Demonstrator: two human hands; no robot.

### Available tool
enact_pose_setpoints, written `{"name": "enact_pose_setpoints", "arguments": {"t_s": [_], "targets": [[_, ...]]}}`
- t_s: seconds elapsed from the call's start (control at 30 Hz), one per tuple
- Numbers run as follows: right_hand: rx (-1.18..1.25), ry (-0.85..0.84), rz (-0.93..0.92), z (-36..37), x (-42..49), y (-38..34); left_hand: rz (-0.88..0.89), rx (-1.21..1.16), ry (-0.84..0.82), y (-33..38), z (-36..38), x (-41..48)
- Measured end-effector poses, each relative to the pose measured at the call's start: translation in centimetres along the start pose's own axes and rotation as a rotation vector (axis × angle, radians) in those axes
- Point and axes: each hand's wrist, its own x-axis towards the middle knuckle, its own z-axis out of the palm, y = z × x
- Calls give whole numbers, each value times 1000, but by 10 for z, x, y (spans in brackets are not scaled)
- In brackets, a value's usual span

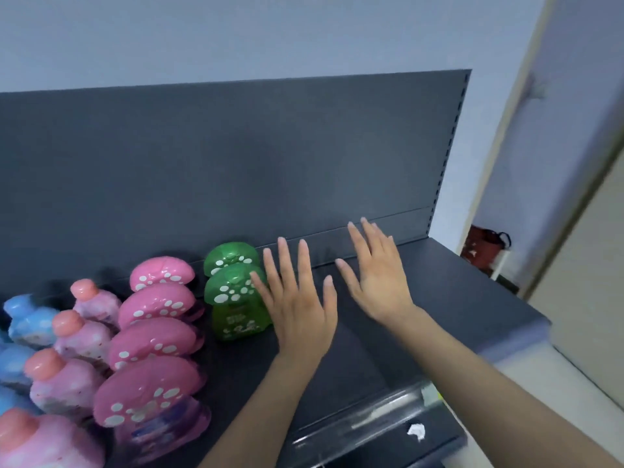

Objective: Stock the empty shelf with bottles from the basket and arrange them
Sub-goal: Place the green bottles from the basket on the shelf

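Both bare forearms reach forward. The left hand (pixel 297 305) and the right hand (pixel 378 275) are held palm-down with fingers straight and spread, gripping nothing, the right slightly farther forward.

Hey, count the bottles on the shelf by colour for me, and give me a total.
Green mushroom-cap bottles: 2
Pink mushroom-cap bottles: 4
Pale pink bottles with peach caps: 4
Blue bottles: 3 in view, row cut by the frame edge
Total: 13 in view
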Motion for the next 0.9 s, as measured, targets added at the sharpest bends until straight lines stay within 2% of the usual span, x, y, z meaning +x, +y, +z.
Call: {"name": "enact_pose_setpoints", "arguments": {"t_s": [0.3, 0.6, 0.9], "targets": [[-283, 80, 250, -72, -70, 80, 259, -79, -160, 106, 34, -24], [-346, 153, 576, -135, -192, 176, 516, -274, -351, 240, 72, -115], [-317, 77, 774, -148, -311, 274, 667, -246, -594, 319, 126, -229]]}}
